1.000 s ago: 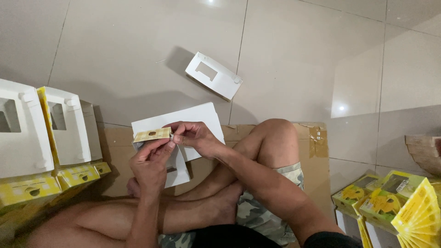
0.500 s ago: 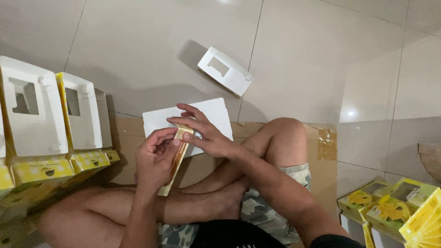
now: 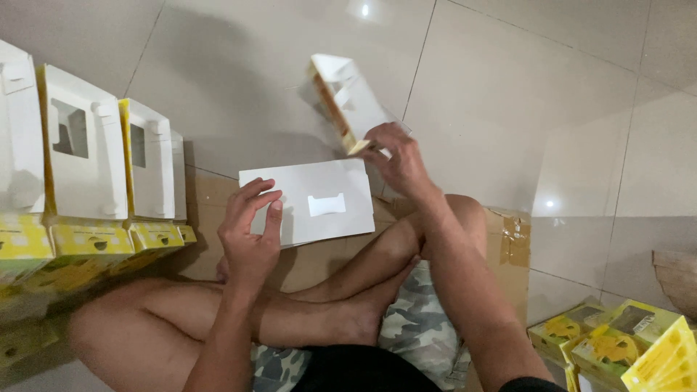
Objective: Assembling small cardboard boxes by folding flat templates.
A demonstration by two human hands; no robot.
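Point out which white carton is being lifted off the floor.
The half-folded carton in the right hand; the flat blank under the left hand lies flat, others stand aside.

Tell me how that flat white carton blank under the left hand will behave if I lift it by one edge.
The flat white carton blank looks like thin card, so it is probably light and would likely sag or flex from one edge. The window cutout probably weakens its middle. On the smooth tiled floor it may slide easily; the left hand rests its fingers on its left edge.
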